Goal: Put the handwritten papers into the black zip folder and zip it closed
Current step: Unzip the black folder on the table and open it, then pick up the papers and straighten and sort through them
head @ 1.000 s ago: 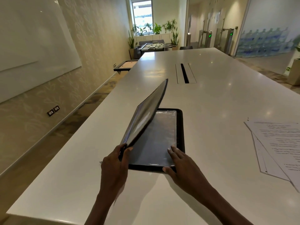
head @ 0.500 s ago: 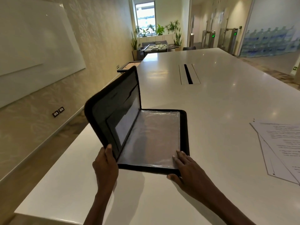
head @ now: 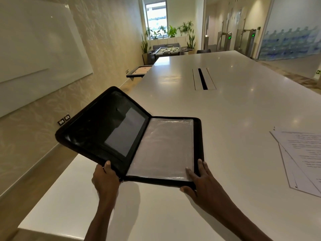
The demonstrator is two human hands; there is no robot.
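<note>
Head view gives me the black zip folder [head: 139, 141] lying open near the front left corner of the white surface [head: 243, 105]. Its right half rests flat, showing a clear plastic sleeve [head: 163, 148]. Its left half is lifted off the surface and tilted up toward the wall, hanging out past the surface's left edge; I can see a dark inner pocket with a greyish panel [head: 125, 131] on it.

My left hand [head: 106, 180] grips the near edge of the raised half close to the spine, thumb on the inner face, the other fingers hidden behind the cover. My right hand [head: 201, 181] lies flat on the near right corner of the flat half, fingers [head: 200, 166] straight and slightly spread, tips on the sleeve and the black border, thumb at the folder's front edge.

The handwritten papers [head: 302, 157] sit in a loose fanned stack at the right side of the surface, well apart from the folder, partly cut off by the frame. I cannot read the writing. A cable slot [head: 203, 80] is set into the surface farther back. A whiteboard [head: 34, 54] hangs on the left wall.
</note>
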